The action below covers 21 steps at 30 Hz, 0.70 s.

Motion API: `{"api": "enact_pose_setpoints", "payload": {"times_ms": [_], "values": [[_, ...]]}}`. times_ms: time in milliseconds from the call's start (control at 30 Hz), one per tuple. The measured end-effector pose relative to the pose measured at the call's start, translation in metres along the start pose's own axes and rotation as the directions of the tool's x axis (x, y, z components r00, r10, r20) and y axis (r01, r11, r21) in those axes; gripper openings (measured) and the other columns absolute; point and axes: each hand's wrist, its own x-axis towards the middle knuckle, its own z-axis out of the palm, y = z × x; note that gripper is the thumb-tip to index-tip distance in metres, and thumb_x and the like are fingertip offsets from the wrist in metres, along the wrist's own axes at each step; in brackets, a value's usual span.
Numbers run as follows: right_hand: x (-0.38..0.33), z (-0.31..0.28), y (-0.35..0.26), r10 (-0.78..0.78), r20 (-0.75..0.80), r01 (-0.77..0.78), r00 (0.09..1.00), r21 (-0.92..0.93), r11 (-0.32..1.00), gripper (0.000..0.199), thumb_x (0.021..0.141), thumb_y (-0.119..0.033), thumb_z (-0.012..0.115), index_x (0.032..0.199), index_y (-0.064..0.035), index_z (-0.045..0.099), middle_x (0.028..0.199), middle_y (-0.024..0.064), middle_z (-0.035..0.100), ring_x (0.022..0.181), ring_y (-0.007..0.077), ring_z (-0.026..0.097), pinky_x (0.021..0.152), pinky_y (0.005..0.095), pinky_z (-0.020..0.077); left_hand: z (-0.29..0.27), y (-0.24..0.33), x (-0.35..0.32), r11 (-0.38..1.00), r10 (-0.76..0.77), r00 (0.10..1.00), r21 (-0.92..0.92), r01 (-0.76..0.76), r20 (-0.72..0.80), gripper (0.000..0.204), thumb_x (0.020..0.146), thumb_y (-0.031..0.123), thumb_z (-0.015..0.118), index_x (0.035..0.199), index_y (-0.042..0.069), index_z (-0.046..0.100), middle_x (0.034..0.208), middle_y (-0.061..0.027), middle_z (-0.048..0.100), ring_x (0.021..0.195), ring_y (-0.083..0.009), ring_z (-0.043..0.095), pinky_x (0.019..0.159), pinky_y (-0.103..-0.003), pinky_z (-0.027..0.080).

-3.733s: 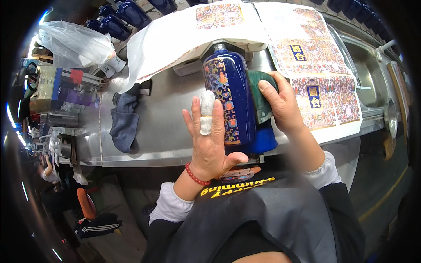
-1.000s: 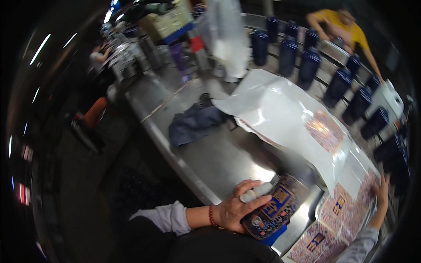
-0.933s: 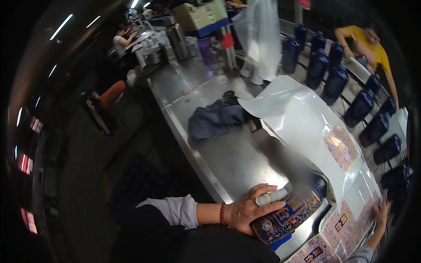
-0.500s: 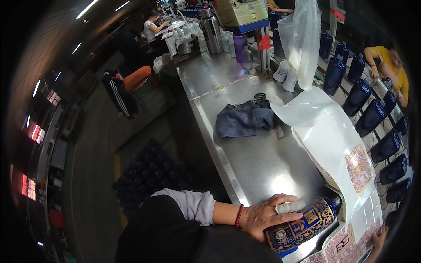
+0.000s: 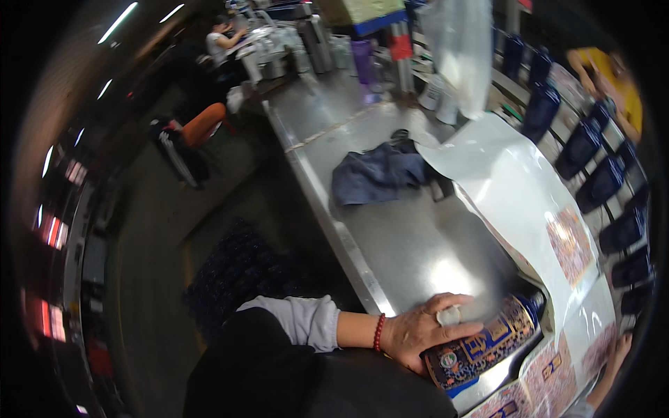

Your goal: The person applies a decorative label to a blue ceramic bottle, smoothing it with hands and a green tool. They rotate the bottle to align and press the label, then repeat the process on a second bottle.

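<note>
My left hand (image 5: 418,338) lies over a dark blue bottle (image 5: 481,345) with a flowered, gold-edged pattern, its fingers curled around the near side. The bottle rests on its side, slanting, with its neck to the upper right. A white band or cover sits on one finger, and a red bead bracelet circles the wrist. At the far right, my right hand (image 5: 614,355) grips the edge of a printed decal sheet (image 5: 554,366) with flowered panels. Its fingers show only in part. A larger white sheet (image 5: 505,167) bearing a similar panel curls up beyond the bottle.
A crumpled dark blue cloth (image 5: 380,174) lies on the metal table (image 5: 390,244), with black-handled scissors (image 5: 400,136) behind it. Blue bottles (image 5: 599,182) stand in rows at right, where a person in yellow (image 5: 613,87) works. A clear plastic bag (image 5: 463,63) hangs at the back.
The view has shifted, so the background sits further left and higher. My right hand and the decal sheet have moved up a little. My left hand stays on the bottle.
</note>
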Motion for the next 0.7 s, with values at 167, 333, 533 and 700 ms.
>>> {"api": "enact_pose_setpoints", "payload": {"times_ms": [167,333,533,700], "values": [[-0.031,-0.027,-0.053,0.137,-0.476,-0.118,0.869,0.071,0.99,0.016,0.087,-0.01,0.066,0.102,-0.0048,0.071,0.115,0.0162,0.064,0.102,0.0377,0.063,0.082,0.0437,0.0525,-0.005,0.008,0.005,0.978,0.072,0.993,0.188,-0.09,0.098,0.092,0.074,0.049,0.086,0.142,-0.003,0.051,0.146,-0.0196,0.046,0.134,-0.0434,0.042,0.113,-0.055,0.034],[-0.065,-0.092,-0.096,0.185,-0.601,-0.255,0.777,-0.033,0.966,0.018,0.087,-0.027,0.07,0.098,-0.0127,0.072,0.115,0.0042,0.063,0.118,0.0257,0.059,0.083,0.0429,0.055,-0.003,0.002,0.012,0.967,0.094,0.972,0.214,-0.141,0.215,0.108,0.08,0.058,0.078,0.15,-0.008,0.027,0.141,-0.0253,0.05,0.133,-0.0501,0.04,0.112,-0.065,0.028],[-0.108,-0.153,-0.104,0.271,-0.621,-0.288,0.736,0.075,0.955,0.016,0.084,-0.023,0.067,0.088,-0.0082,0.07,0.102,0.0129,0.06,0.105,0.0357,0.058,0.083,0.046,0.0537,-0.011,-0.001,-0.005,0.957,0.041,0.962,0.265,-0.115,0.271,0.107,0.079,0.04,0.083,0.157,0.0,0.02,0.153,-0.029,0.027,0.146,-0.0425,0.027,0.114,-0.054,0.033],[-0.197,-0.144,-0.023,0.71,0.004,-0.592,0.705,0.555,0.585,0.024,0.099,-0.03,0.062,0.1,-0.007,0.069,0.089,0.0028,0.063,0.084,0.0153,0.062,0.07,0.0362,0.0534,-0.004,0.004,-0.002,0.958,0.032,0.976,0.273,-0.091,0.214,0.104,0.081,0.043,0.081,0.155,-0.001,0.024,0.155,-0.0281,0.027,0.146,-0.0428,0.026,0.117,-0.056,0.026]]}}
